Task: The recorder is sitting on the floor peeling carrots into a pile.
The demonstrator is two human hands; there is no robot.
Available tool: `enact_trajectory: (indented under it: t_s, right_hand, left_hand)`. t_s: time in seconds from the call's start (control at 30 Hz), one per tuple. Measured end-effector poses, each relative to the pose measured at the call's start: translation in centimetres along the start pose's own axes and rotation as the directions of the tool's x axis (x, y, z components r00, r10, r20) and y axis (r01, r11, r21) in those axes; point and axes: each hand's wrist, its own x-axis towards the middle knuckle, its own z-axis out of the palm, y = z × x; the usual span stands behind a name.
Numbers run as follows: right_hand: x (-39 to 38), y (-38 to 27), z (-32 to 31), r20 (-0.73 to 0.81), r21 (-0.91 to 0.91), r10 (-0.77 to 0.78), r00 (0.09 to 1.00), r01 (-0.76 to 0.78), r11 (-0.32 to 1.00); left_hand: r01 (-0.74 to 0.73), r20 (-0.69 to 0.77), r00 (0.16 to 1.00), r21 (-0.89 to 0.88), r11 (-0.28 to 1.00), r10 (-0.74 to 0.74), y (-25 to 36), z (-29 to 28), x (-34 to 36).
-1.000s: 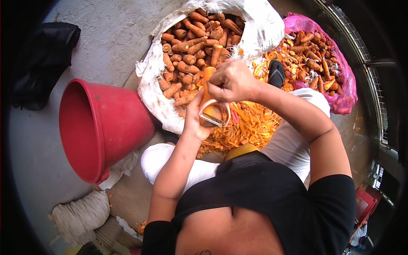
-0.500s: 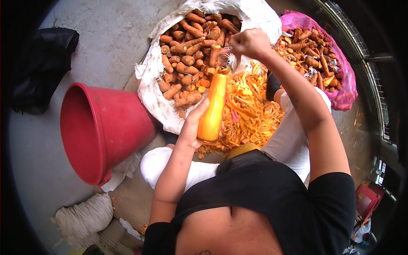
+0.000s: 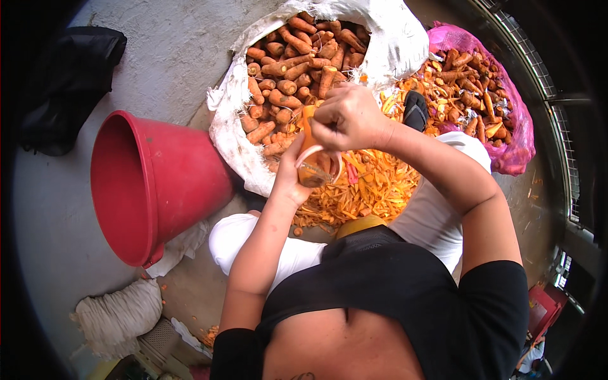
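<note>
My left hand [image 3: 292, 178] is wrapped round a thick orange carrot [image 3: 308, 118], held upright over my lap. Closed on a pale pink Y-shaped peeler [image 3: 337, 166], my right hand [image 3: 349, 119] is against the carrot's near side. The peeler's head lies across the lower part of the carrot, and my right fingers hide some of its upper part. Below both hands spreads a heap of orange peelings [image 3: 373, 190]. Just beyond them stands a white sack [image 3: 221, 117] full of unpeeled carrots [image 3: 285, 85].
A red bucket [image 3: 183, 180] lies tipped at the left, its mouth facing left. At the far right is a pink mesh sack [image 3: 520, 136] holding carrots and scraps. A black cloth or bag [image 3: 73, 88] is at the upper left, and a rolled pale sack [image 3: 123, 316] at the lower left.
My right hand has come down and left from over the white sack, bringing the peeler onto the carrot. My left hand still grips the carrot in nearly the same place.
</note>
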Motion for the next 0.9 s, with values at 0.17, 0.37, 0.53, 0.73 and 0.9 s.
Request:
enact_trajectory:
  t_s: [0.17, 0.37, 0.53, 0.73, 0.9]
  right_hand:
    - [-0.2, -0.2, 0.5, 0.017, -0.007, -0.042, 0.999, 0.042, 0.999]
    - [-0.3, 0.2, 0.5, 0.057, 0.020, 0.034, 0.998, -0.035, 0.999]
    - [-0.1, 3.0, 0.0, 0.040, -0.017, 0.187, 0.982, -0.187, 0.982]
    - [0.0, 9.5, -2.5, -0.039, -0.474, 0.295, 0.955, -0.277, 0.836]
    - [0.9, 9.1, -3.8, -0.074, -0.322, 0.585, 0.807, -0.575, 0.752]
  left_hand:
    - [-0.024, 0.128, 0.991, -0.010, 1.000, 0.026, -0.1, 0.0, 0.3]
    - [0.014, 0.138, 0.990, -0.057, 0.998, -0.006, 0.2, 1.6, -0.6]
    - [-0.055, 0.240, 0.971, 0.181, 0.982, 0.010, 0.2, 1.5, -2.3]
    - [0.047, 0.188, 0.978, 0.210, 0.976, -0.088, -1.0, -0.1, -1.7]
    - [0.090, 0.288, 0.949, 0.146, 0.985, -0.129, -0.5, -0.3, -1.8]
